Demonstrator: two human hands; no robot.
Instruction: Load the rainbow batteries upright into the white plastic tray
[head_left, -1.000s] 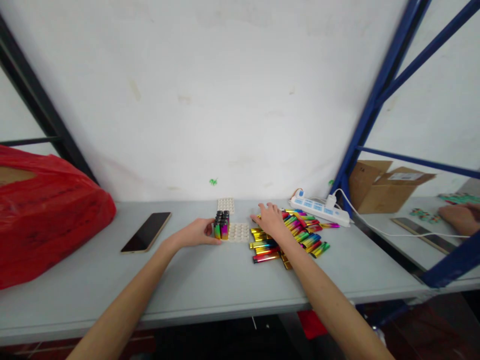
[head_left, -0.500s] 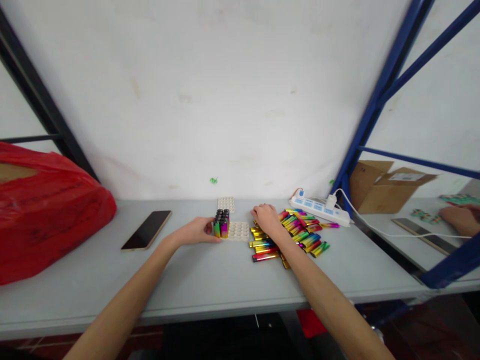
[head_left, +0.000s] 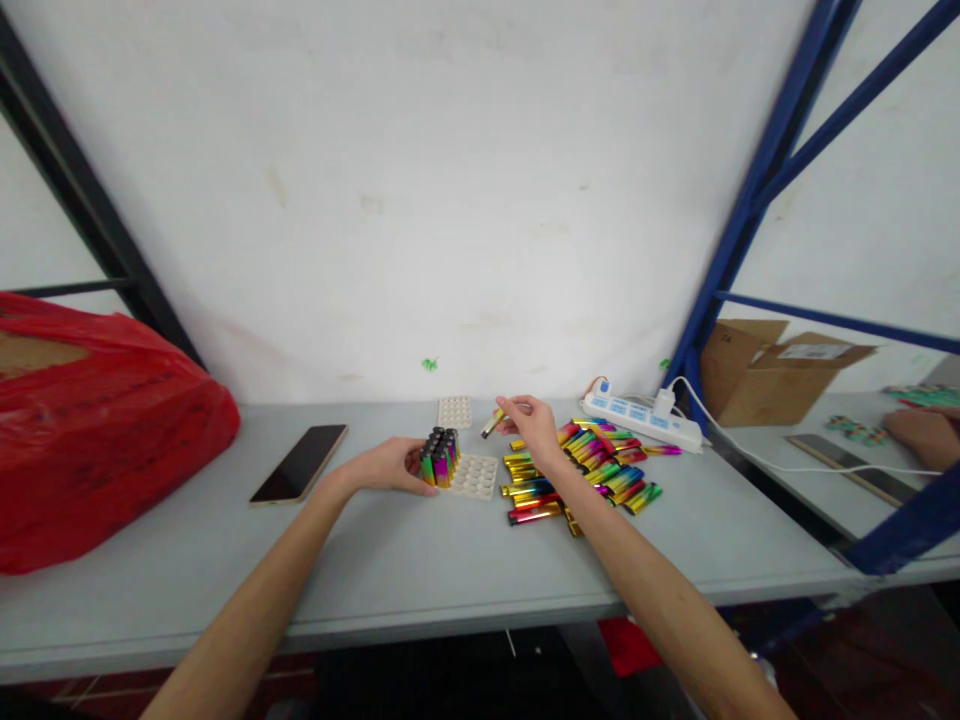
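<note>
Our right hand point(head_left: 535, 428) has come off lighter pile point(head_left: 611, 462), pinching single lighter point(head_left: 490, 424); left hand point(head_left: 391, 465) half-curled, gripping standing lighters point(head_left: 441, 458). Power strip point(head_left: 641, 423) behind pile.

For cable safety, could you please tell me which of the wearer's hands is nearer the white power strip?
The right hand: it holds a lighter to the left of the power strip, apart from it. The left hand is farther left, beside the upright lighters.

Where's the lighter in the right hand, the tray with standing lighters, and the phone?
Lighter point(head_left: 492, 425), head view: its exposed body.
Tray point(head_left: 475, 477), head view: its uncovered cells.
Phone point(head_left: 300, 464), head view: middle of its screen.
</note>
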